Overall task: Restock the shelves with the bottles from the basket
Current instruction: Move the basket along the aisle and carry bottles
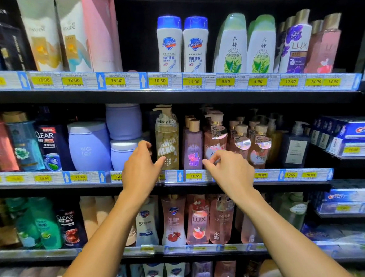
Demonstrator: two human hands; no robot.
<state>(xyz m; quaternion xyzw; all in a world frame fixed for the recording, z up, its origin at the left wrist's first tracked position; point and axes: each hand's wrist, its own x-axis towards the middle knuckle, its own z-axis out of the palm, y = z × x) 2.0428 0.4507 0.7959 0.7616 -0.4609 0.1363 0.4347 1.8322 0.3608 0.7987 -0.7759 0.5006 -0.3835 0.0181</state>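
Golden pump bottle (166, 139) upright on middle shelf (49, 179).

Pale gold pump bottle (167, 139), lilac bottle (192, 147), lavender jars (89, 145), yellow price tags (159, 80), black shelves (173, 95)
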